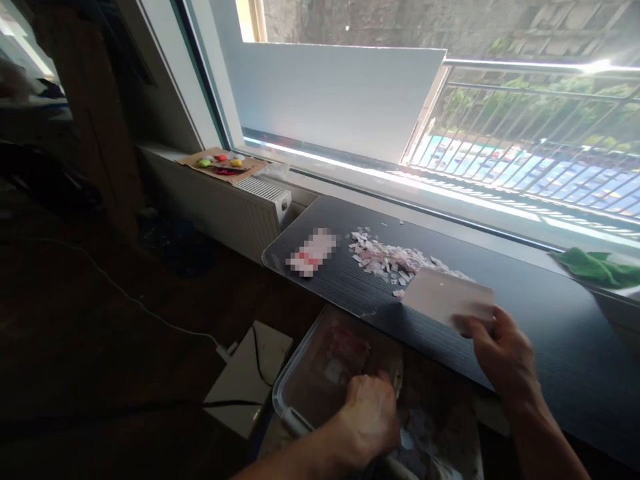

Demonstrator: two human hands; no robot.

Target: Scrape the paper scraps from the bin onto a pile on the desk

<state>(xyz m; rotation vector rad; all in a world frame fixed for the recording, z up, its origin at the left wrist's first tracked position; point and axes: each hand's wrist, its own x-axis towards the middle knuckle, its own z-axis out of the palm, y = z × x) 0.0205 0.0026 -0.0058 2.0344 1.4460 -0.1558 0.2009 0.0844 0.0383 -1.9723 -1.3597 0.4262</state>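
Observation:
My right hand (505, 350) pinches a plain white card (450, 297) by its near right corner. The card is tilted over the right end of a pile of small cut paper pieces (387, 257) on a dark tabletop (530, 300). My left hand (373, 410) is closed, down at a clear plastic bin (290, 393) below the table's front edge. Its fingertips are hidden, and I cannot make out anything in them. Inside the bin lies a reddish packet or sheet (347, 347), dim in the shade. A pinkish, blurred packet (313, 253) rests at the table's left end.
Behind the table runs a bright window sill, with a green cloth (600, 267) at the right. A radiator (265, 193) stands left of the table, with cardboard (245, 175) and colourful small items on top. A white cable (145, 303) crosses the dark floor toward a pale box (245, 383).

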